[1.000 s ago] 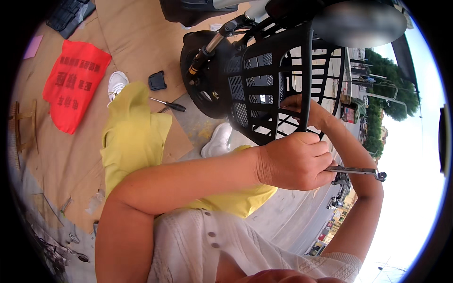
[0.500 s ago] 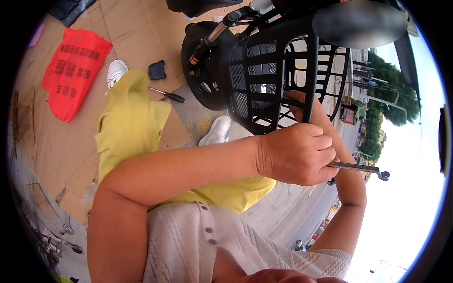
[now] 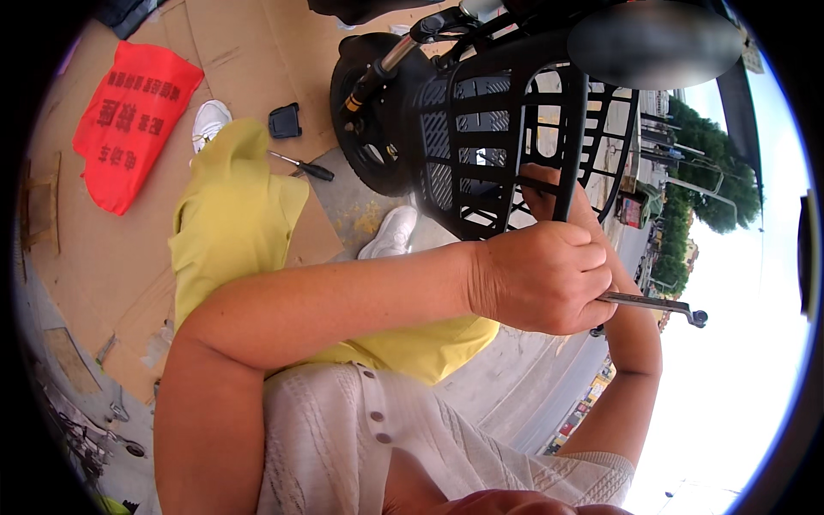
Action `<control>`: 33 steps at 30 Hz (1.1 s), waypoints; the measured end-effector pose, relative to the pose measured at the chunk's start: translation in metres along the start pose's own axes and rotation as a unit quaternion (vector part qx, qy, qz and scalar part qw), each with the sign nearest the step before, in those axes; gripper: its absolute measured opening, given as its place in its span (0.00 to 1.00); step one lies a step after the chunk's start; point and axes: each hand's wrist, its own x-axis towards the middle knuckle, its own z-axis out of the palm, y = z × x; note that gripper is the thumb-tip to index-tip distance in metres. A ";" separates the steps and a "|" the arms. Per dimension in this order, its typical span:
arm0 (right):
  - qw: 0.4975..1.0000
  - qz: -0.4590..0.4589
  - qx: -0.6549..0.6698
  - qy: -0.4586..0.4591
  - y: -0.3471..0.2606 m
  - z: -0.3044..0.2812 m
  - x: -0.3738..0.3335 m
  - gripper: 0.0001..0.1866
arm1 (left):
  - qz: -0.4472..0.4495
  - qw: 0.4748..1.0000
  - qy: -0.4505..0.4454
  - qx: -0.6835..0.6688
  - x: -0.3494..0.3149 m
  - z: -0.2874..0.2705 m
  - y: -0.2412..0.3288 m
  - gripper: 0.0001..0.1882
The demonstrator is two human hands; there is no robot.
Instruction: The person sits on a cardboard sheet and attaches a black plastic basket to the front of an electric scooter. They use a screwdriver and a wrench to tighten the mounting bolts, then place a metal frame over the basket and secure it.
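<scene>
My left hand [image 3: 545, 279] is closed around the handle of a metal wrench [image 3: 648, 302]. The wrench's bent end with a small round head sticks out to the right, touching nothing that I can see. The fist is beside the rim of a black plastic basket [image 3: 571, 146] fixed to the front of a two-wheeler. My right arm passes behind the left fist, and my right hand [image 3: 541, 184] is at the basket's slatted wall. Slats and rim partly cover its fingers, so whether it grips anything is hidden.
The front wheel [image 3: 365, 129] and fork stand beyond my knees. A screwdriver [image 3: 313, 169], a black plastic piece [image 3: 285, 120] and a red bag [image 3: 137, 124] lie on flattened cardboard [image 3: 249, 51]. More tools [image 3: 118, 408] are at the lower left. A road and trees stretch off to the right.
The view has shifted slightly. Both hands keep nearly the same places at the basket, and the wrench stays in my left hand.
</scene>
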 end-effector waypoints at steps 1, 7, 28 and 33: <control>1.000 0.002 -0.003 0.002 -0.001 0.000 -0.001 0.10 | -0.001 1.000 0.001 -0.002 0.000 0.000 0.000 0.07; 0.998 0.051 -0.021 -0.013 -0.004 -0.001 0.001 0.10 | -0.005 1.000 0.002 0.001 0.001 0.001 0.000 0.07; 0.986 -0.072 -0.039 -0.146 0.059 0.021 0.054 0.09 | -0.003 1.000 0.014 -0.011 0.001 0.000 0.002 0.10; 0.918 0.276 0.135 -0.251 0.051 -0.010 0.064 0.09 | 0.009 1.000 0.024 -0.016 0.000 0.000 -0.002 0.07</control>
